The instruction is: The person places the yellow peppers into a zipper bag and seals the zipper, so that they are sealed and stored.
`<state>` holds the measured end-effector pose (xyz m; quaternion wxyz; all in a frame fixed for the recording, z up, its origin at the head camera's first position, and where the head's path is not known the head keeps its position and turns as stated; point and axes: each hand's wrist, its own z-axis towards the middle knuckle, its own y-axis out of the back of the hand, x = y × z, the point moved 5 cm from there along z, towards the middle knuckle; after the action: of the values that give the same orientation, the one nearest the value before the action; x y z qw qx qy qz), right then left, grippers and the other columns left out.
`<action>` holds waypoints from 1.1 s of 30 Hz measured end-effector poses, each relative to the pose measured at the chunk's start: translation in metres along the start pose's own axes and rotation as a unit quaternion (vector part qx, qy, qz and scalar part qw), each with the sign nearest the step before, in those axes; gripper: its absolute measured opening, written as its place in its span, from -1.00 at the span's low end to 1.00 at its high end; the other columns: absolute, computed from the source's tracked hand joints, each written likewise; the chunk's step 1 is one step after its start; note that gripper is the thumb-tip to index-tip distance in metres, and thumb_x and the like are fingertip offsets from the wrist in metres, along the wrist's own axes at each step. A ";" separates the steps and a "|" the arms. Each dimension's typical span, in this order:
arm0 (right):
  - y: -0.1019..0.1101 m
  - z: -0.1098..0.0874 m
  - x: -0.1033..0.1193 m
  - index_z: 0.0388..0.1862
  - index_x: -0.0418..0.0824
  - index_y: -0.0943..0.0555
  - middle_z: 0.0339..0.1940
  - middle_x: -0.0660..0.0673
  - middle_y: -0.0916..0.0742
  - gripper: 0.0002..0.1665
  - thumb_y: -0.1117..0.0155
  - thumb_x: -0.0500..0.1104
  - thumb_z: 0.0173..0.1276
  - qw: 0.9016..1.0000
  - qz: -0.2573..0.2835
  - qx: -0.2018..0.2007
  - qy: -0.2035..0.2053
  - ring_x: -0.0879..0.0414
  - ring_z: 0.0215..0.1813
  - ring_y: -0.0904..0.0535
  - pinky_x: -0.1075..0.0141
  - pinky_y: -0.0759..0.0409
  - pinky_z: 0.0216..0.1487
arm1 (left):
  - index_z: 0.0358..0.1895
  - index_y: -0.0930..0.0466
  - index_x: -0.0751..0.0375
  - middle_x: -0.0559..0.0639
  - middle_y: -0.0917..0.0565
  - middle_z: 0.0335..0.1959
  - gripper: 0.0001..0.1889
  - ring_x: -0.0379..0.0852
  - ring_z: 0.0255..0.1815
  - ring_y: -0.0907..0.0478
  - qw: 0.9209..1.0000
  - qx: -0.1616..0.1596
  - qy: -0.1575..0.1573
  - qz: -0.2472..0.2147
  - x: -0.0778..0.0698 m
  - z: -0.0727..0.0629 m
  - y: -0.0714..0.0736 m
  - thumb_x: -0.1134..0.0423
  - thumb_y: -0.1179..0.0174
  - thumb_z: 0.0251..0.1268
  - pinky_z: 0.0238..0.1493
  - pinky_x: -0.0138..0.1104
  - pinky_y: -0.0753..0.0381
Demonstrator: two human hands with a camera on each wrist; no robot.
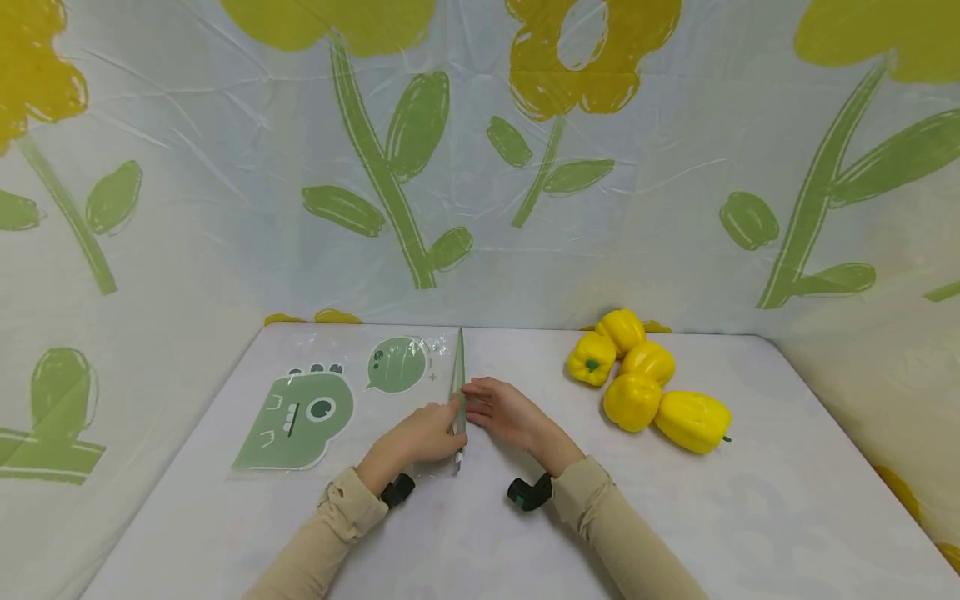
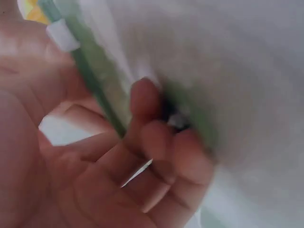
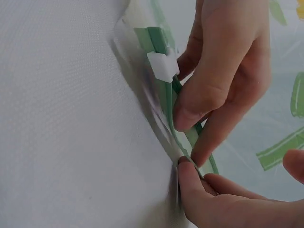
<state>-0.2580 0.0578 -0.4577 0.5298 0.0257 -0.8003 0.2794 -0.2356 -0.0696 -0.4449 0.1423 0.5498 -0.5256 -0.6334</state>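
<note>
A clear slider zip bag (image 1: 360, 400) printed with a green monster face lies on the left half of the table, its green-edged mouth raised toward the hands. My left hand (image 1: 431, 429) grips this mouth near its close end, beside the white slider (image 3: 164, 66). In the left wrist view the left hand (image 2: 128, 185) has its fingers curled at the film, partly blurred. From the other side my right hand (image 1: 506, 412) reaches the same edge. The right wrist view has fingertips of the right hand (image 3: 223, 202) pinching the lip, just below the left hand (image 3: 223, 71).
Several yellow bell peppers (image 1: 633, 400) sit in a cluster on the right side of the white table (image 1: 750, 517). A flower-printed cloth (image 1: 645, 208) hangs behind the table and along its sides. Black wrist cameras (image 1: 528, 492) jut out below the hands.
</note>
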 end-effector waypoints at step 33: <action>0.007 -0.003 0.012 0.47 -0.47 -0.06 0.56 -0.36 -0.06 -0.34 0.14 -0.11 0.58 0.999 -0.023 -0.023 -0.001 -0.28 0.52 -0.08 0.01 0.00 0.52 | -0.43 -0.79 0.19 -0.24 -0.59 -0.75 -0.86 -0.29 -0.73 -0.50 0.983 -0.149 -0.056 -0.096 0.000 -0.002 0.030 0.29 -0.22 0.10 -0.62 -0.38 -0.46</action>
<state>-0.2634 0.0681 -0.4493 0.5358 0.0319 -0.8061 0.2491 -0.2454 -0.0827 -0.4199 0.1317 0.5341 -0.3777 -0.7448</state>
